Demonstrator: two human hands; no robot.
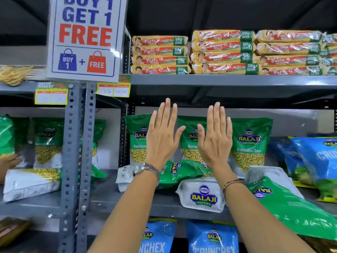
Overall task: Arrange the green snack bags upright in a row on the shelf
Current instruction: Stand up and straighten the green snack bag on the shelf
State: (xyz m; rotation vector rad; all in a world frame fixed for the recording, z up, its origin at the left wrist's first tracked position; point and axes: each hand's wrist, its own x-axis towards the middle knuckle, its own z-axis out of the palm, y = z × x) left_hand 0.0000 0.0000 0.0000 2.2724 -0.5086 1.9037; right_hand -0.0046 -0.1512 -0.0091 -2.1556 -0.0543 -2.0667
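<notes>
Three green Balaji Ratlami Sev bags stand upright at the back of the grey shelf [164, 205]: a left bag [137, 141], a middle bag [190, 141] and a right bag [249, 145]. Three more lie flat in front: one [175, 172] under my wrists, one [202, 197] bottom-up at the shelf's front, and one [284, 203] hanging over the edge at right. My left hand [162, 137] and my right hand [215, 139] are raised with fingers spread, palms toward the upright bags, holding nothing.
Blue Balaji bags [317, 161] crowd the shelf's right end. Parle-G biscuit packs [224, 53] fill the shelf above. A perforated upright post [78, 161] divides off the left bay, where more green bags [47, 143] stand and another person's hand [9, 163] reaches in. Blue Crunchex bags [211, 238] sit below.
</notes>
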